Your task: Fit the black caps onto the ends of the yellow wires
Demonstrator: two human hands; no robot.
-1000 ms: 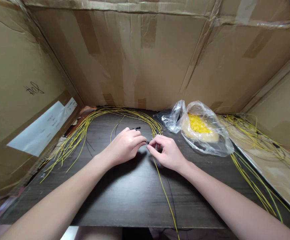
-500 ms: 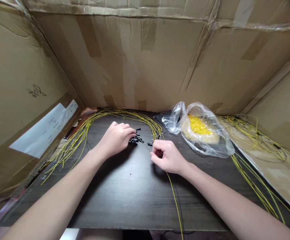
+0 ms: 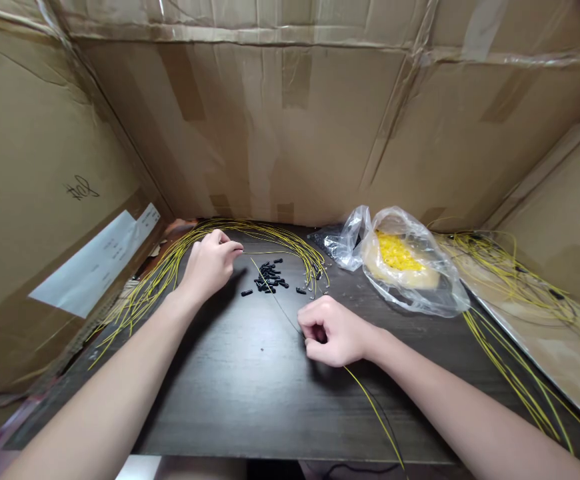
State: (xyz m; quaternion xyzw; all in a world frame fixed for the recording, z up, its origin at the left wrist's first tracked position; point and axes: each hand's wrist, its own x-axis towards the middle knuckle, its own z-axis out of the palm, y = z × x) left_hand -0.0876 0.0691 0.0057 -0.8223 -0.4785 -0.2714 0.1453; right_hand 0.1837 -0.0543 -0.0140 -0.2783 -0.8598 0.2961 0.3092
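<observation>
My right hand (image 3: 335, 331) is closed in a pinch around a thin yellow wire (image 3: 367, 393). One end of that wire slants up and left over the table to the black parts; the rest trails under my palm to the front edge. Farther back, my left hand (image 3: 210, 263) has its thumb and forefinger pinched together. A second yellow wire (image 3: 270, 253) meets those fingertips and runs right towards the arched bundle of yellow wires (image 3: 170, 250). Between my hands lies a pile of small black plastic sleeves (image 3: 269, 275), with a few lying apart.
At the back right stand an open clear bag of yellow pieces (image 3: 397, 252) and a smaller bag of dark parts (image 3: 335, 241). More yellow wires (image 3: 510, 260) lie on cardboard at the right. Cardboard walls (image 3: 250, 133) enclose the dark tabletop (image 3: 220, 400).
My left hand has moved left and back, away from the wire in my right hand, uncovering the black pile. My right hand has come slightly nearer, still holding its wire.
</observation>
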